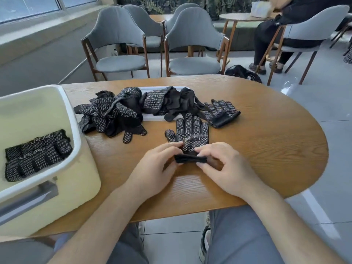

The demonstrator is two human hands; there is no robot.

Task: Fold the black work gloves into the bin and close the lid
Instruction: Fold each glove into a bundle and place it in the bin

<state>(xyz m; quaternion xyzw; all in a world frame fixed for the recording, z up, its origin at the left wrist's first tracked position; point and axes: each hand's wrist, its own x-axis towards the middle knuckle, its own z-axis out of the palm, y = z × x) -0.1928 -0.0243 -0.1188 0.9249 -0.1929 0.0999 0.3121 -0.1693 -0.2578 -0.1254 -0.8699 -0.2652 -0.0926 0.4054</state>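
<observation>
A black dotted work glove (191, 131) lies flat on the wooden table (266, 149), fingers pointing away from me. My left hand (158, 164) and my right hand (222, 164) both pinch its black cuff, which is lifted and turned over toward the palm. A heap of several more black gloves (122, 111) sits behind, partly on the white lid (154, 117). One more glove (222, 113) lies folded at the right of the heap. The cream bin (76, 149) stands open at the left with two folded gloves (36, 151) inside.
Grey chairs (192, 44) stand behind the table. A person sits at a small round table at the far right (276, 35). A black bag (242, 72) lies on the floor. The bin has a grey handle (28, 199) on its near side.
</observation>
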